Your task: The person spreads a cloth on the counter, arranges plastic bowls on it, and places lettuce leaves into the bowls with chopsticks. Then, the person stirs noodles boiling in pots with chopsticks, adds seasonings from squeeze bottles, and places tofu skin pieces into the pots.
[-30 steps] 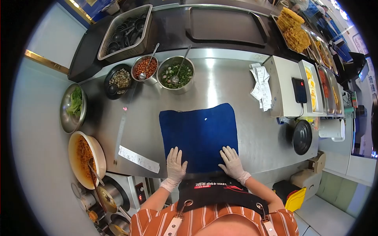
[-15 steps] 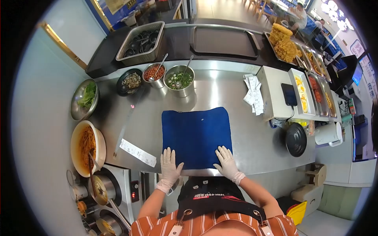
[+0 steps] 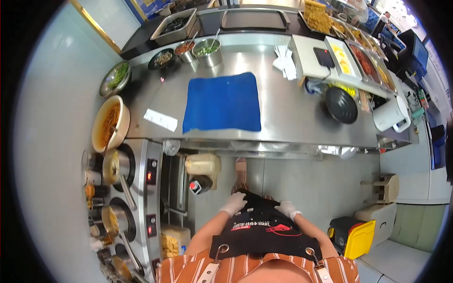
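We see gloved left hand [image 3: 233,203] at black apron [image 3: 264,231], fingers close together against its edge; can't tell if they pinch fabric. Gloved right hand [image 3: 288,209] at apron's other side, fingertips partly hidden, so can't tell grip. Blue cloth [image 3: 222,103] lies flat on steel counter [image 3: 292,113], well apart from both hands. We note paper slip [image 3: 160,120] left of cloth, black bowl [image 3: 341,104] to right.
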`<act>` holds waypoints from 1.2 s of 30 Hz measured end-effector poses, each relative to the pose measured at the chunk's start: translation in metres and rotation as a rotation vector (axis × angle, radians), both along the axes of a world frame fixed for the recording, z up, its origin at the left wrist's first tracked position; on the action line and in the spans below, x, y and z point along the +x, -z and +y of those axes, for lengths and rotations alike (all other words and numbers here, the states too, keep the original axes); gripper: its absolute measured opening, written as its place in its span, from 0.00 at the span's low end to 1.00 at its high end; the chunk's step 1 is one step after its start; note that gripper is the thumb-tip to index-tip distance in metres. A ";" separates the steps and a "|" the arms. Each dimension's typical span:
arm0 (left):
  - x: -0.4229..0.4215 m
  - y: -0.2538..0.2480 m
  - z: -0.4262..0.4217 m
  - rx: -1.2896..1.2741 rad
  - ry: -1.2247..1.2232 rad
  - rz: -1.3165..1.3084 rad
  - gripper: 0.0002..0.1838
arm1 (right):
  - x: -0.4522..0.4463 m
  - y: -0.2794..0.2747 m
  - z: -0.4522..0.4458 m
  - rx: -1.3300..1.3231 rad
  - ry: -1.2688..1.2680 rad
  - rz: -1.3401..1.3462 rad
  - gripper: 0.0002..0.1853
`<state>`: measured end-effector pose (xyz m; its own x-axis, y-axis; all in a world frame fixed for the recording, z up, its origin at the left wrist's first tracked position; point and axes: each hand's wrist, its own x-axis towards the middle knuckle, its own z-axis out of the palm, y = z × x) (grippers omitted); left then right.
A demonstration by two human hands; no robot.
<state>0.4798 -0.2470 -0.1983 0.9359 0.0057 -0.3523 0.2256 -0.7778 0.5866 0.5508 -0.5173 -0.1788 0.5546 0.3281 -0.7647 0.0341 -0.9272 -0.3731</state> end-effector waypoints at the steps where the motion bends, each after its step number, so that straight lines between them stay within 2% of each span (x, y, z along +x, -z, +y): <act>1: -0.011 0.007 -0.009 0.030 0.061 0.230 0.18 | -0.017 0.024 -0.013 -0.057 -0.012 0.124 0.28; 2: -0.019 0.009 -0.016 0.058 0.120 0.451 0.17 | -0.032 0.033 -0.020 -0.057 -0.017 0.130 0.28; 3: -0.026 0.003 -0.024 0.183 0.168 0.317 0.14 | -0.040 0.038 -0.028 -0.066 -0.002 0.142 0.28; 6: -0.034 -0.009 -0.038 0.276 0.202 0.451 0.12 | -0.061 0.064 -0.036 -0.083 -0.078 0.102 0.28; 8: -0.043 -0.014 -0.048 0.349 0.194 0.377 0.12 | -0.067 0.080 -0.046 -0.041 -0.148 0.007 0.27; 9: -0.048 -0.013 -0.050 0.348 0.242 0.396 0.12 | -0.067 0.067 -0.044 -0.075 -0.216 0.040 0.21; 12: -0.065 -0.002 -0.050 0.326 0.266 0.416 0.11 | -0.073 0.044 -0.042 0.024 -0.191 0.081 0.20; 14: -0.070 -0.001 -0.048 0.099 0.263 0.529 0.10 | -0.076 0.040 -0.040 0.101 -0.112 0.105 0.20; 15: -0.073 -0.003 -0.048 0.098 0.262 0.532 0.10 | -0.078 0.052 -0.039 0.116 -0.148 0.142 0.21; 18: -0.086 -0.002 -0.046 -0.367 0.068 0.627 0.06 | -0.089 0.060 -0.030 0.112 -0.204 0.199 0.23; 20: -0.096 -0.002 -0.038 -0.487 0.094 0.475 0.08 | -0.089 0.053 -0.016 0.092 -0.228 0.210 0.22; 22: -0.103 -0.003 -0.038 -0.682 -0.113 0.529 0.10 | -0.099 0.020 -0.008 0.564 0.019 0.286 0.19; 23: -0.110 0.003 -0.041 -0.695 -0.118 0.544 0.10 | -0.100 0.013 -0.004 0.643 0.002 0.433 0.15; 24: -0.118 0.011 -0.043 -0.741 0.007 0.630 0.12 | -0.113 0.042 -0.009 0.633 0.005 0.448 0.15; 25: -0.130 0.023 -0.045 -0.784 0.136 0.715 0.15 | -0.141 0.103 -0.021 0.636 -0.143 0.502 0.16; 26: -0.145 0.072 -0.041 -0.731 0.352 0.824 0.19 | -0.154 0.139 -0.028 0.637 -0.291 0.552 0.16; 27: -0.170 0.133 -0.051 -0.705 0.342 0.792 0.19 | -0.144 0.119 -0.017 0.657 -0.859 0.158 0.15; 28: -0.185 0.171 -0.060 -0.677 0.332 0.762 0.20 | -0.137 0.101 -0.006 0.653 -0.856 0.167 0.15; 30: -0.170 0.156 -0.062 -0.702 0.270 0.852 0.19 | -0.122 0.073 0.019 0.569 -0.447 0.662 0.15; 31: -0.142 0.130 -0.060 -0.511 0.480 0.950 0.19 | -0.118 0.088 0.027 0.516 -0.561 0.667 0.15; 32: -0.127 0.123 -0.057 -0.312 0.686 1.037 0.19 | -0.113 0.106 0.036 0.515 -0.560 0.673 0.15; 34: -0.124 0.153 -0.057 -0.382 0.654 0.966 0.16 | -0.083 0.140 0.057 0.581 -0.990 0.451 0.15; 36: -0.082 0.146 -0.062 -0.201 1.009 1.016 0.10 | -0.033 0.158 0.082 0.679 -0.650 0.230 0.13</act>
